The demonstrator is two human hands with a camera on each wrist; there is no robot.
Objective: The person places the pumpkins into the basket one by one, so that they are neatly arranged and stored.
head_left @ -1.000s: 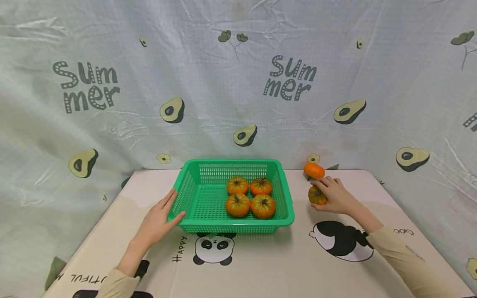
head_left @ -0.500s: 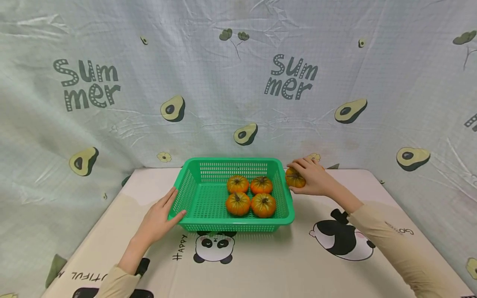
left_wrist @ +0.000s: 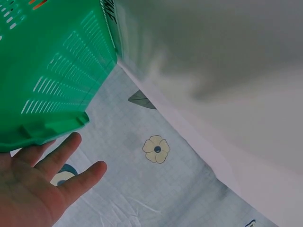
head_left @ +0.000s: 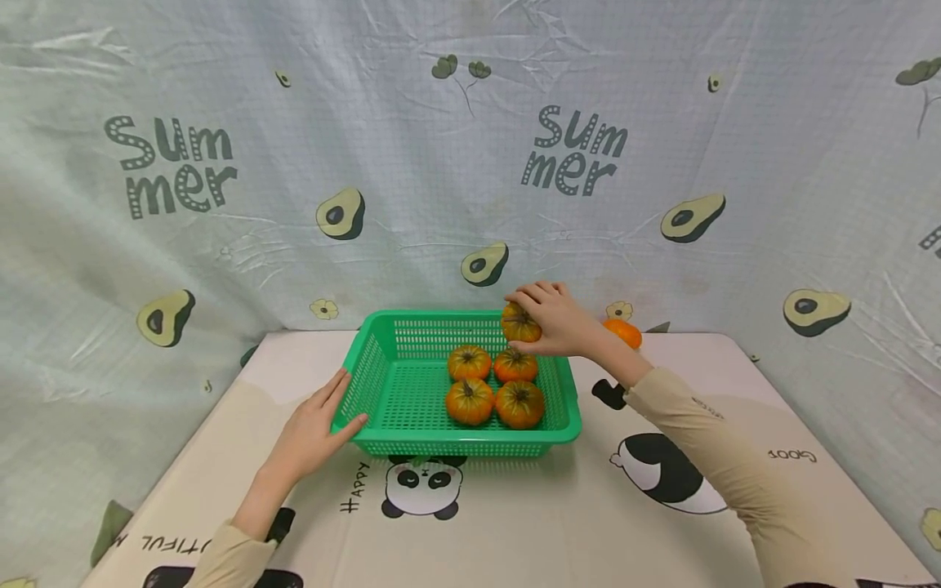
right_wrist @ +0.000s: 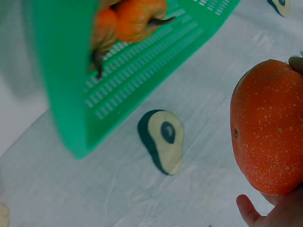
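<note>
A green plastic basket [head_left: 456, 437] holds several small orange pumpkins [head_left: 470, 402] in its right half, in two rows with stems up. My right hand [head_left: 562, 321] grips another pumpkin [head_left: 519, 323] above the basket's back right part. In the right wrist view, the held pumpkin [right_wrist: 270, 127] shows its smooth, speckled orange side, with the thumb side of the hand [right_wrist: 284, 210] below it. At the basket's left rim, my left hand [head_left: 312, 437] rests with fingers straight and spread. The left wrist view shows this hand [left_wrist: 35, 194] close against the green rim [left_wrist: 52, 132].
One more orange pumpkin [head_left: 623, 332] lies at the table's back right, partly hidden by the right forearm. Behind the table [head_left: 515, 531], with its panda-print cover, hangs a pale cloth [head_left: 412, 163] printed with avocados.
My right hand has carried the pumpkin from the table on the right, leftward and up, past the basket's right rim to above the basket. The left hand stays at the rim.
</note>
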